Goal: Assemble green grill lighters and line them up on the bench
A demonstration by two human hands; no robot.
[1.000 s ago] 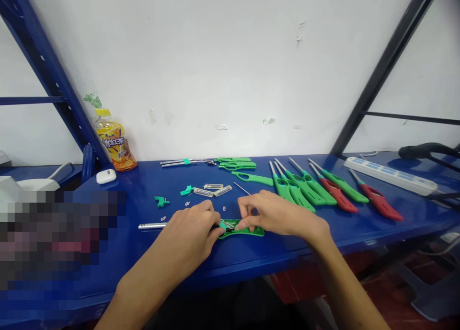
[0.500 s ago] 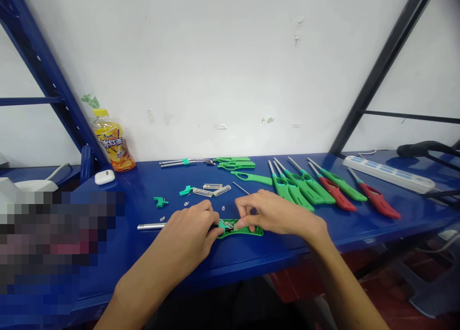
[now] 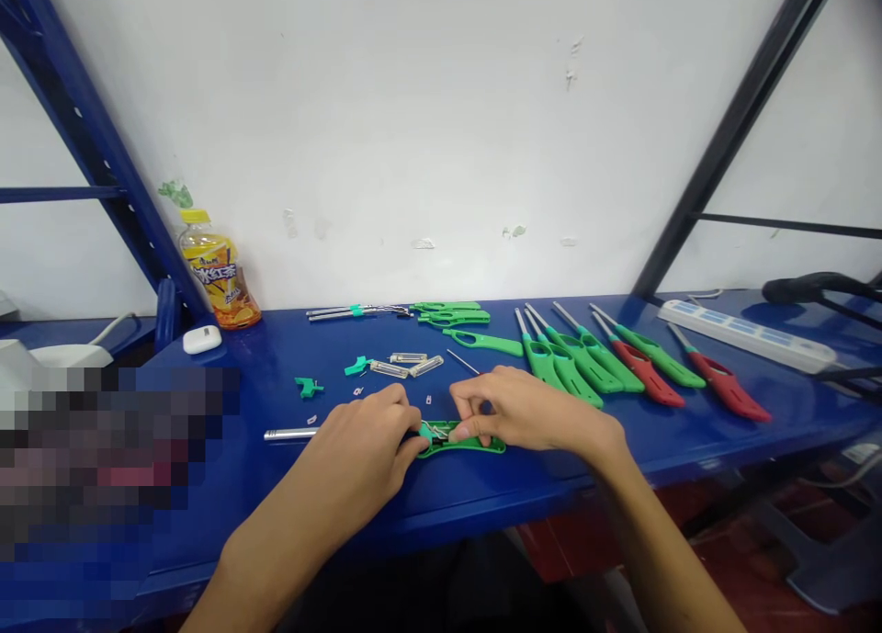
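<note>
A partly assembled long-nosed lighter lies open near the front of the table, its green handle half [image 3: 492, 446] with the hollow side up. The lighter's metal tube [image 3: 289, 435] points left, passing under my left hand [image 3: 372, 440]. That hand is closed on the lighter where tube and handle meet, beside a teal piece [image 3: 426, 431]. Thin wires show inside the handle half. My right hand [image 3: 527, 408] pinches over the middle of the handle half, at the wire ends; its fingertips hide what they hold. A screwdriver [image 3: 460, 360] with a thin shaft lies behind the right hand.
Clear fuel tanks [image 3: 408, 357], teal triggers [image 3: 308, 388] and tiny clips [image 3: 428, 400] lie behind my hands. Green handle halves [image 3: 486, 342] and metal tubes [image 3: 331, 314] are by the wall. Finished-looking lighters [image 3: 593, 362], a power strip [image 3: 751, 337], a bottle [image 3: 224, 284] and a white case [image 3: 202, 340] stand around.
Hardly anything differs. Both hands keep their places on the lighter, and the right fingers shift only very slightly; the whole view has moved a touch.
</note>
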